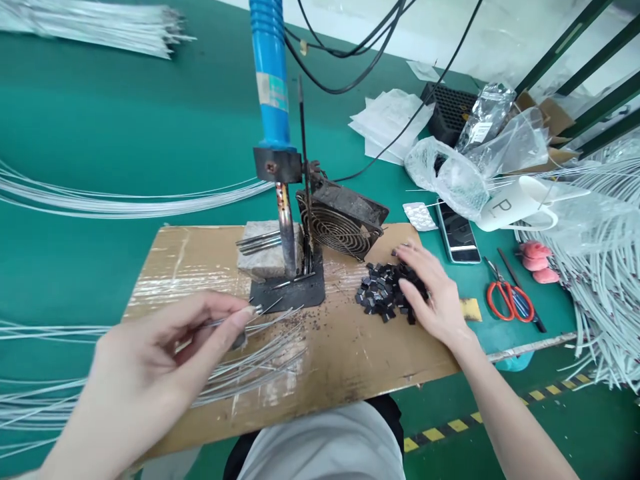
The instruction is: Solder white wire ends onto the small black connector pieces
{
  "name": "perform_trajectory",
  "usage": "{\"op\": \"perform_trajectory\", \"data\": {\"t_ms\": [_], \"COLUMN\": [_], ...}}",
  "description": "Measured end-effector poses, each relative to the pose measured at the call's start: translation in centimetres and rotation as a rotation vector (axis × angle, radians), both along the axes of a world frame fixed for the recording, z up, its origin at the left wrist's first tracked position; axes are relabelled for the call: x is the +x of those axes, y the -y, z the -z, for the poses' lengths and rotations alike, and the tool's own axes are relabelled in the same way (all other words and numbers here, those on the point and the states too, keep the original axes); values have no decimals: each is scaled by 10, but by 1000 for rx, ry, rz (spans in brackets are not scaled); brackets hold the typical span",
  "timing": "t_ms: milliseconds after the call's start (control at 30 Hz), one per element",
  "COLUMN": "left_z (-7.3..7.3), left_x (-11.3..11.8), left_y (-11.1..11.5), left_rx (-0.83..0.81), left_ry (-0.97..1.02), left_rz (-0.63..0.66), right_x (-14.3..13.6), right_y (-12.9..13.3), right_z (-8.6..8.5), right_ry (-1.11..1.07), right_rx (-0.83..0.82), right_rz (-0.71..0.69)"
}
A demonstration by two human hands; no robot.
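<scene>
My left hand (185, 353) is closed in a pinch on a thin wire (273, 305), whose bare tip points past the fingertips toward the stand. Something small and silvery shows at the fingertips, too small to name. More white wires (260, 357) lie beneath this hand on the cardboard. My right hand (433, 290) rests at the right side of a pile of small black pieces (377, 290), thumb and fingers apart. Its fingertips touch the pile and hide part of it. Between the hands stands a blue-handled soldering iron (273, 87), tip down over a dark metal plate (313, 290).
Behind the iron are a grey block (257, 263) and a tilted fan (345, 217). To the right lie a phone (457, 233), red-handled scissors (503, 300), a white mug (515, 203) and many pale wires (600, 280). A wire bundle (100, 27) lies far left. Black cables (345, 53) hang behind.
</scene>
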State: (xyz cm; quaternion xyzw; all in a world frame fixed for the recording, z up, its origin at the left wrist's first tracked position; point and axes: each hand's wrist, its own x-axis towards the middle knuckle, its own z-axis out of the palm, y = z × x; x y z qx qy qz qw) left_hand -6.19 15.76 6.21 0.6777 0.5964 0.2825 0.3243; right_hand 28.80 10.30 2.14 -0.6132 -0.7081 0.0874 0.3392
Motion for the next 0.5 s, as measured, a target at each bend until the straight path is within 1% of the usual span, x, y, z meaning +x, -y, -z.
{"op": "perform_trajectory", "data": {"t_ms": [33, 67, 100, 167, 267, 367, 433, 500], "left_z": [0, 0, 1, 2, 4, 5, 7, 10], "left_x": [2, 3, 3, 5, 10, 17, 19, 20], "left_y": [-2, -5, -7, -9, -7, -2, 0, 2], "left_rx": [-60, -123, -177, -233, -234, -218, -207, -192], "left_ry": [48, 98, 141, 182, 212, 236, 245, 238], "left_rz": [11, 27, 45, 76, 93, 99, 85, 60], "right_x": [5, 9, 11, 11, 2, -9, -15, -20], "right_y": [-2, -4, -6, -10, -13, -10, 0, 17], "right_z": [2, 5, 7, 10, 10, 3, -3, -8], "right_ry": [-16, -26, -32, -40, -61, -91, -124, -167], "right_rx": [-31, -60, -85, -120, -141, -118, -64, 6], "right_rz": [63, 97, 107, 89, 60, 74, 150, 295]}}
